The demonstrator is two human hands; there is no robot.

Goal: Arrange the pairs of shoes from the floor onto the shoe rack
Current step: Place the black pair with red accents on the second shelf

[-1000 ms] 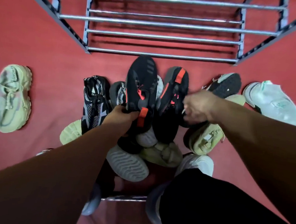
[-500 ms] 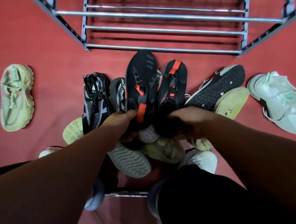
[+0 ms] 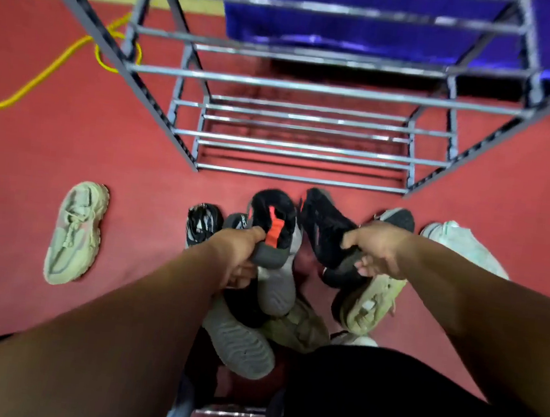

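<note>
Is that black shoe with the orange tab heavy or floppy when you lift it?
Probably light: the left hand holds the black shoe with the orange heel tab by its heel alone. It juts forward without drooping, so the sole is likely fairly stiff. The upper looks soft and may flex when squeezed.

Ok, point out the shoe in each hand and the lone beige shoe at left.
orange-tab black shoe (image 3: pixel 284 206): head view, upper above the tab.
other black shoe (image 3: pixel 324 228): head view, side panel.
beige shoe (image 3: pixel 75 225): head view, its laces.
</note>
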